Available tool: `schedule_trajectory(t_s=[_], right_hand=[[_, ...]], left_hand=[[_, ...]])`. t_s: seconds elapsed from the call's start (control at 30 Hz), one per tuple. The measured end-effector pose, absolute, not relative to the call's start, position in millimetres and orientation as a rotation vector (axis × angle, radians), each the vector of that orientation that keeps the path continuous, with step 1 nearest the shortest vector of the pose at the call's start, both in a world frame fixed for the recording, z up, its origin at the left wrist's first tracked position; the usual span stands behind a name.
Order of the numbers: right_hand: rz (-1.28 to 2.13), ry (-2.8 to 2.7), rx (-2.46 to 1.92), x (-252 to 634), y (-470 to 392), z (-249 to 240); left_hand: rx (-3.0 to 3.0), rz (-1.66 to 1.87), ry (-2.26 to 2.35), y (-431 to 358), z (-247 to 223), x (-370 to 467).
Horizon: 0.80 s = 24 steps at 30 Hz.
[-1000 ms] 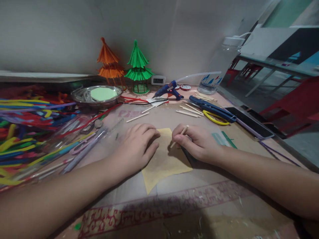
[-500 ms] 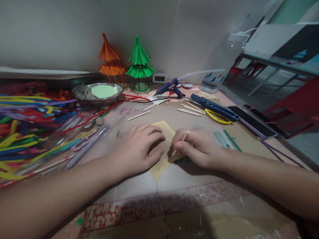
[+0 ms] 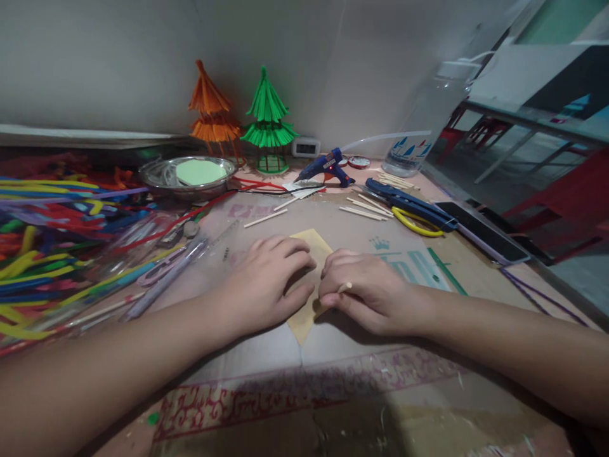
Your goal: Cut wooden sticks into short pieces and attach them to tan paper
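Observation:
A small yellow sheet of paper (image 3: 311, 241), perhaps sandpaper, lies cornerwise on the table in front of me. My left hand (image 3: 269, 279) rests flat over its left side, fingers a little bent and apart, thumb spread. Pinched in my right hand (image 3: 368, 289) is a thin wooden stick (image 3: 347, 287), held slanted low over the right side of the sheet. Its upper end sticks out above the thumb; the fingers hide most of the rest, so whether its lower end touches the sheet I cannot tell.
Behind my hands lie several wooden sticks (image 3: 366, 208), a blue glue gun (image 3: 323, 166) and yellow-handled cutters (image 3: 419, 219). Orange (image 3: 214, 114) and green (image 3: 268, 117) pagoda models stand by the wall. Left are a metal bowl (image 3: 152, 174) and pipe cleaners (image 3: 42, 254); right, a phone (image 3: 485, 231).
My right hand has shifted slightly left and down, tipping the stick flatter toward the sheet. The left hand has stayed in place.

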State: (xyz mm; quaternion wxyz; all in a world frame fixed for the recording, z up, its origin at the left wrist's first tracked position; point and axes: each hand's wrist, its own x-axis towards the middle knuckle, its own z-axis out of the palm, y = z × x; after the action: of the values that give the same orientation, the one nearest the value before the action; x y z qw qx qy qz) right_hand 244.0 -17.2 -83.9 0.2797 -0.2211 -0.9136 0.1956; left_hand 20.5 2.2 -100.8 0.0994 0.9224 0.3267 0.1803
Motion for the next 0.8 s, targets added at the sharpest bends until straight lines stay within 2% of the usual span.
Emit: schedule_trajectory(t_s=[0.37,0.8], right_hand=[[0.439,-2.477,-0.686,244.4,-15.4,-84.2],[0.490,-2.467,-0.686,245.7,-13.0,-82.8]], left_hand=[[2.709,0.540,0.969,2.6,-100.9,21.2],[2.693,0.538,0.961,1.8,-102.3,20.8]])
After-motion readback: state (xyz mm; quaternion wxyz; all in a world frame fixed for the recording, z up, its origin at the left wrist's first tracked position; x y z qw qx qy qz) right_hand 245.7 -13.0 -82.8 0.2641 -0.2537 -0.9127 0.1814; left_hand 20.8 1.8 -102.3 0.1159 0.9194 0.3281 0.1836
